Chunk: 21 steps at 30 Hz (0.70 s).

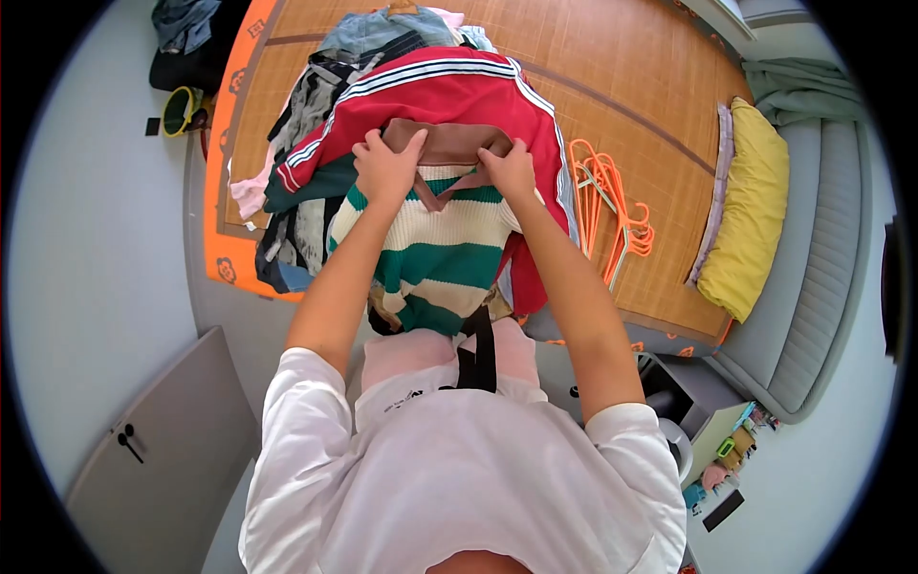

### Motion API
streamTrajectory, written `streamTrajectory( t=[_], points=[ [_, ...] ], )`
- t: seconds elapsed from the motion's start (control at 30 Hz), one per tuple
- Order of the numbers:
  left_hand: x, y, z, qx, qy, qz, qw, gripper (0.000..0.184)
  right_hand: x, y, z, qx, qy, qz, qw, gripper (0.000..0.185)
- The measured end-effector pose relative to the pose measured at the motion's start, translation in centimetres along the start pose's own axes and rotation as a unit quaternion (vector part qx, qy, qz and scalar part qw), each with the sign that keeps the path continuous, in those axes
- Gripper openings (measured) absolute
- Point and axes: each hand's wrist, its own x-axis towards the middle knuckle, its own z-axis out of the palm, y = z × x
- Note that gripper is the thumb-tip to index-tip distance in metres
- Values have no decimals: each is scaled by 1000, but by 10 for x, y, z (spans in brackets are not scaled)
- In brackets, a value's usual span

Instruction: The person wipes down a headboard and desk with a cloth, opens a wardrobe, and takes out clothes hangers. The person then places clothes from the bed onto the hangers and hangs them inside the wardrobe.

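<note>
A green and cream striped knit sweater (pixel 445 258) with a brown collar (pixel 448 143) hangs over the near edge of the bed, its lower part close to my legs. My left hand (pixel 388 165) is closed on the left side of the collar, thumb and fingers pinching it. On the collar's right side, my right hand (pixel 509 167) pinches the fabric in the same way. Beneath and behind the sweater lies a red jacket (pixel 430 91) with white and dark stripes along its sleeves.
A heap of clothes (pixel 311 105) lies left of and behind the jacket. Orange hangers (pixel 612 206) rest to the right on the bamboo mat (pixel 612 86). Farther right are a folded yellow quilt (pixel 751 210) and the grey headboard (pixel 827 220). A grey cabinet (pixel 703 397) stands at lower right.
</note>
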Motion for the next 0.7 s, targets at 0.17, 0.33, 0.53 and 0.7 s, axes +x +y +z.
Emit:
streamTrajectory(
  t=[0.17,0.33,0.53,0.7],
  points=[
    [25,-2,14,19,-101,-62,993,65,22,13,11,158,-45,-3,986,41],
    [43,-58,5,-349,-233,-122,899,26,27,32,-6,525,-133,41,840,9],
    [44,-77,-33,-436,-253,-209,838,14,13,43,-37,502,-219,122,828,16],
    [31,-18,-16,-118,-112,66,985,60,0,40,-33,436,-237,41,867,17]
  ],
)
